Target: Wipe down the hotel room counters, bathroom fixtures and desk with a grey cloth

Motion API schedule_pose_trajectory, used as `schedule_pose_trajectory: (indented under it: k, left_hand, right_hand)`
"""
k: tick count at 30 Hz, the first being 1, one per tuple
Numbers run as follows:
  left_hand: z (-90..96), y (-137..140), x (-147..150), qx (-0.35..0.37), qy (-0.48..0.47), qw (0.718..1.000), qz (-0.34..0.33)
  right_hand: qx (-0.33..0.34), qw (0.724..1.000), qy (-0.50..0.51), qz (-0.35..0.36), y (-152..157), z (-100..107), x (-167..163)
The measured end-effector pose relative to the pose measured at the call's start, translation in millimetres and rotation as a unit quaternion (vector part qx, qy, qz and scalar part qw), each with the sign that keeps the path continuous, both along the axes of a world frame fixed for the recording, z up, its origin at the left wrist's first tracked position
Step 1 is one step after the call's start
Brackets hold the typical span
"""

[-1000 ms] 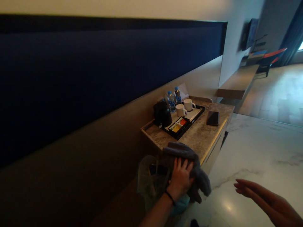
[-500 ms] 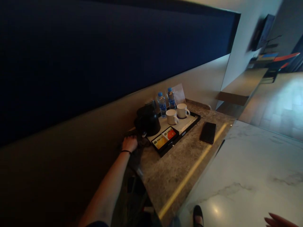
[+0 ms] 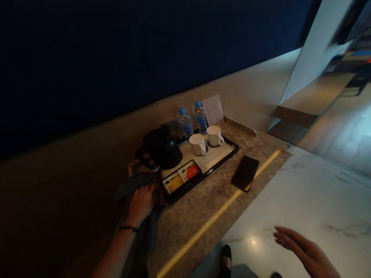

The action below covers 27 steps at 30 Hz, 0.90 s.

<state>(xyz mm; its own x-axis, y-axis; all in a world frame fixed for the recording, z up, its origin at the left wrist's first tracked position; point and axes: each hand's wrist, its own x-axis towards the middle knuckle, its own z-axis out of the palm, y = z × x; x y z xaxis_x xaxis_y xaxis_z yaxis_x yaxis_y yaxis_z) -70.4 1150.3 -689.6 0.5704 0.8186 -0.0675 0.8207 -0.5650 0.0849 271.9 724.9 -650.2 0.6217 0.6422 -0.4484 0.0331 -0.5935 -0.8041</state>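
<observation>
My left hand point(image 3: 142, 204), with a dark band at the wrist, is at the left end of the stone counter point(image 3: 199, 208). Its fingers are closed on a dark grey cloth point(image 3: 135, 181) that hangs down over the counter's end. Just beyond it a black kettle point(image 3: 164, 148) stands on a black-rimmed tray point(image 3: 218, 160). Beside my fingers is a small black box holding yellow and red packets point(image 3: 182, 177). Over the pale floor at lower right, my right hand point(image 3: 303, 247) hangs in the air with fingers stretched out, holding nothing.
Two white cups point(image 3: 198, 144) stand on the tray, with two water bottles point(image 3: 185, 123) behind. A white card point(image 3: 213, 110) leans against the wall. A black phone point(image 3: 245, 173) lies near the counter's front edge. A wooden bench point(image 3: 315, 94) runs along the wall at right.
The view has shifted closer to the counter. My left hand has come down and nearer, with the cloth showing more plainly under it. My right hand has risen further into view.
</observation>
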Motion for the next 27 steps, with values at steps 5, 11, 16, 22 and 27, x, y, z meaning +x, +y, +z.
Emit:
schedule_pose_trajectory:
  k: [5,11,16,22,27]
  left_hand:
    - [-10.9,-133.8,6.3,0.064,0.004,0.998,0.02]
    - [-2.0,-232.7,97.4,0.075,-0.047,0.993,0.077]
    - [5.4,-284.3,194.7,0.107,-0.095,0.989,0.037]
    - [6.1,-308.5,224.2,0.129,-0.096,0.987,0.024]
    - [9.4,-299.6,211.3,0.107,-0.087,0.99,-0.016]
  right_hand:
    - [-0.036,0.955,-0.175,0.235,34.3,-41.6,59.5]
    - [-0.021,0.859,-0.255,0.443,63.9,-105.4,111.4]
    - [-0.027,0.795,-0.312,0.52,62.2,-148.8,127.9]
    - [-0.038,0.748,-0.399,0.53,62.9,-183.9,131.4]
    - [-0.022,0.727,-0.441,0.527,33.8,-191.1,127.8]
